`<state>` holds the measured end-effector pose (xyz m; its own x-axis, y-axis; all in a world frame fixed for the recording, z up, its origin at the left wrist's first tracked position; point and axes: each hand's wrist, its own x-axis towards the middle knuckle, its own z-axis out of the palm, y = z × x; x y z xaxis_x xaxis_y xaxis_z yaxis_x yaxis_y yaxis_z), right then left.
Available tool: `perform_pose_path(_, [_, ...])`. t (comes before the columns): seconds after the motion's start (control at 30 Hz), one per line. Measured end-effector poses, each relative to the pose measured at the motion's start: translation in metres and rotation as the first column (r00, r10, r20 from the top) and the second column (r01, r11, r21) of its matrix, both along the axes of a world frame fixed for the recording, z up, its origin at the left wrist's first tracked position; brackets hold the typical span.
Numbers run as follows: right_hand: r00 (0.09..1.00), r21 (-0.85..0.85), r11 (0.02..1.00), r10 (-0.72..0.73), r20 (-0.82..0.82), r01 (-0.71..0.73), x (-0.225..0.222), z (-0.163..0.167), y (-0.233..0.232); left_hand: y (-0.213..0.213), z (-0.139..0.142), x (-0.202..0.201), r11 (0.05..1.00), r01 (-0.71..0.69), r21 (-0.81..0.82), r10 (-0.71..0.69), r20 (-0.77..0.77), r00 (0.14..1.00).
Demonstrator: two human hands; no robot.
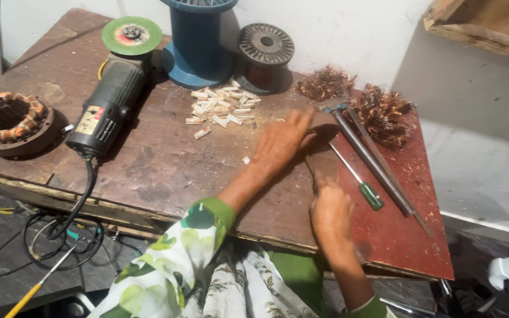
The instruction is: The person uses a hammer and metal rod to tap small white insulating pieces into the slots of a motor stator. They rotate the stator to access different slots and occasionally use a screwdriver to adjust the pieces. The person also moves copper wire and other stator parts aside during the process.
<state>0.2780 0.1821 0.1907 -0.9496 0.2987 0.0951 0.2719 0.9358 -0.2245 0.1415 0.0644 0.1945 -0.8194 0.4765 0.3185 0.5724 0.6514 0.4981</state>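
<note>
— Head view: where do the person's hands sit relative to the green-handled screwdriver (357,176)?

— Both lie left of it. The left hand (281,141) rests flat, fingers spread, on the wooden table (160,159). The right hand (330,215) presses a brown sheet (322,162), with fingers extended, gripping nothing.

— And farther from the screwdriver?

— A hammer (366,153) lies just right of it, copper wire tangles (381,112) beyond. White sleeve pieces (219,109) and an angle grinder (110,97) lie well left.

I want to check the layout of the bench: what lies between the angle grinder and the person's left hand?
In the head view, a heap of small white pieces lies between the angle grinder and the left hand, on the brown bench top.
</note>
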Motion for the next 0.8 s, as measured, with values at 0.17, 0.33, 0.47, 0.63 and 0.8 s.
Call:
perform_pose_path(0.17, [0.998,-0.141,0.989,-0.037,0.056,0.044,0.045,0.011,0.012,-0.005,0.003,-0.019,1.0,-0.024,-0.007,0.022,-0.156,0.987])
perform_pose_path(0.33, [0.994,-0.139,0.99,0.026,-0.105,-0.041,0.042,0.014,0.038,-0.008,0.003,-0.025,0.992,-0.075,-0.098,0.051,-0.224,0.973])
perform_pose_path(0.47, [0.97,-0.04,0.993,0.097,-0.223,-0.109,-0.013,0.009,0.037,-0.008,-0.004,-0.016,0.982,-0.044,0.186,0.056,-0.062,0.996])
perform_pose_path(0.63, [0.989,-0.04,0.996,0.076,-0.13,-0.082,-0.051,-0.006,0.022,0.002,-0.019,-0.001,0.961,-0.077,0.265,0.078,0.007,0.997])
perform_pose_path(0.8, [0.992,0.061,0.994,0.097,-0.079,-0.092,-0.037,-0.016,0.024,0.019,-0.013,0.001,0.981,-0.069,0.183,0.098,-0.154,0.983])
